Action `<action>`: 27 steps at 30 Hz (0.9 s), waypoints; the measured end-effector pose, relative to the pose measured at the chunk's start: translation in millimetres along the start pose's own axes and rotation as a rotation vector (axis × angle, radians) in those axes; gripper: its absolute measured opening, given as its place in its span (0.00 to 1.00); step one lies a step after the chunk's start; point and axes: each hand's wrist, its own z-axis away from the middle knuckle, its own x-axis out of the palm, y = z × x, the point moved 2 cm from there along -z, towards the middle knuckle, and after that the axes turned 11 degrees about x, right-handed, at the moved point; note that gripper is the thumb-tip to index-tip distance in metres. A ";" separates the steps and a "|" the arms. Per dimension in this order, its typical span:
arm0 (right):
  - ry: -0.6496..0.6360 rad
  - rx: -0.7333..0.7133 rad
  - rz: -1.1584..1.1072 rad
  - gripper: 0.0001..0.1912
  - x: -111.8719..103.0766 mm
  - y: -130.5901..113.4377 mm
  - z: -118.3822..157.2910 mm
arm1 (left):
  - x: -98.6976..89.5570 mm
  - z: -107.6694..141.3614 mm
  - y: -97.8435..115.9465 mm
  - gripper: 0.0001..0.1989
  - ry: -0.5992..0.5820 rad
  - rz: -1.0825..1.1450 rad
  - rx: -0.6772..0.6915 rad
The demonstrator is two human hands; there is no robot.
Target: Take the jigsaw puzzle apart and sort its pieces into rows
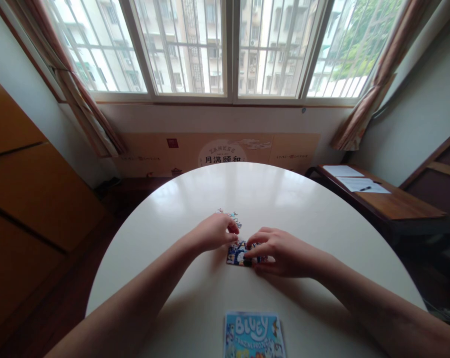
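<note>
A small, partly assembled jigsaw puzzle (239, 257) with dark blue and coloured parts lies on the white table. My left hand (214, 232) is at its upper left corner, thumb and fingers drawn together; whatever is between the fingertips is too small to make out. Over the right part of the puzzle rests my right hand (280, 251), fingers apart and touching it, hiding much of that side. Just beyond my left hand lie several loose jigsaw pieces (234, 217), some of them behind the fingers.
A blue card (253, 335) printed "Bluey" lies near me on the round white table (165, 199). To the right, a wooden side table (404, 204) bears papers (362, 185) and a pen (365, 189). Beyond the table are a printed box panel (146, 149) and barred windows.
</note>
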 end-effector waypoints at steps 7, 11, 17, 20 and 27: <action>-0.002 0.006 -0.001 0.14 1.3 0.8 0.5 | 5.7 2.1 14.4 0.09 -0.066 -0.060 0.002; -0.004 0.003 -0.011 0.14 1.3 1.5 1.5 | 7.8 1.9 14.1 0.09 -0.112 -0.037 -0.039; -0.001 -0.002 -0.009 0.14 0.5 1.0 0.3 | 8.6 2.2 18.2 0.11 -0.031 -0.124 0.044; 0.005 -0.004 -0.024 0.13 0.5 0.1 -0.3 | 9.6 3.1 22.7 0.12 -0.041 -0.138 0.078; 0.002 0.005 -0.029 0.14 0.6 0.0 -0.2 | 12.4 0.2 20.1 0.11 -0.100 -0.065 0.001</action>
